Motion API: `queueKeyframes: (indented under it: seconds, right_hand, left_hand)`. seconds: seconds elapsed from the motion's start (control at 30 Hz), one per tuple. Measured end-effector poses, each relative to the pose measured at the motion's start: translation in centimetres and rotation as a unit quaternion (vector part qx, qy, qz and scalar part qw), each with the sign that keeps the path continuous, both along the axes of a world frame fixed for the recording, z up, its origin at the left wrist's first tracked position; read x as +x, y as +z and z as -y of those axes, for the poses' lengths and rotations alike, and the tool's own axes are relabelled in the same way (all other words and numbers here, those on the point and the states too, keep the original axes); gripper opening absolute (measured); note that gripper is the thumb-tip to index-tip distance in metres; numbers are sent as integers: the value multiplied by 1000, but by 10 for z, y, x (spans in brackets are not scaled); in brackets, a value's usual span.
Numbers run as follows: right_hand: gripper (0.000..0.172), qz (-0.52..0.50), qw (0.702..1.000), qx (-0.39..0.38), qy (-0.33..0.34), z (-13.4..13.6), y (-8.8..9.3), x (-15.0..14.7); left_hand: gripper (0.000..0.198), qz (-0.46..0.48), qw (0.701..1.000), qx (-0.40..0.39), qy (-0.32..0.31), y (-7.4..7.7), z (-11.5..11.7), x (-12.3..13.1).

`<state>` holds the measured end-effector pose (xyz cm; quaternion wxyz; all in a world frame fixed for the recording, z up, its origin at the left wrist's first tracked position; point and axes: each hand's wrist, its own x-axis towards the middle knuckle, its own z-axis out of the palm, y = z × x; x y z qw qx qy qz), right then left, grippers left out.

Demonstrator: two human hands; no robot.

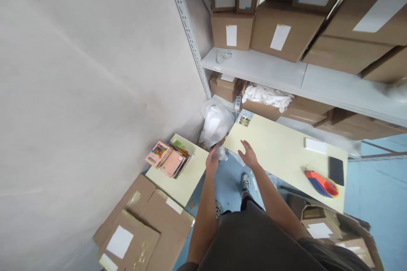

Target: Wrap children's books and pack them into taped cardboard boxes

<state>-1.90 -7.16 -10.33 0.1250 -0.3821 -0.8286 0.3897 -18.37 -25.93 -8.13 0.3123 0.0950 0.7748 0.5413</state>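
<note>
My left hand (212, 162) hangs over the gap between two pale yellow tables, its fingers apart and nothing in it. Near the left edge of the larger table (273, 144), my right hand (248, 153) is spread and holds nothing. Beyond it, a small colourful card (245, 118) lies at that table's far corner. On the smaller table (195, 173), to the left, sits a stack of pink booklets and cards (172, 162).
A white plastic bag (216, 123) stands between the tables by the wall. Cardboard boxes (133, 237) are at lower left. The larger table holds a white box (315, 145), a black tablet-like item (336, 171) and a red-blue tape dispenser (322, 184). Shelving (254, 63) with boxes rises behind.
</note>
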Motion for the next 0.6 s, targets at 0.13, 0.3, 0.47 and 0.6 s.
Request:
queueKeyframes:
  seconds: [0.13,0.3,0.47,0.6]
  right_hand:
    - [70,43,996,-65,32,-25,-34,-26]
    - [79,68,990,-96,74,-50,-56,-63]
    - [85,72,989,-97,85,-82,-75,-111]
    - [86,61,989,-94,101,-101,-103,-162]
  left_hand:
    - [50,20,996,-82,-2,-31,-21,-3]
    - [51,-28,991,-125,-39,-55,-45,-24]
    - [57,-11,992,-123,10,-93,-84,-80]
    - [65,0,990,-141,21,-145,-115,-140]
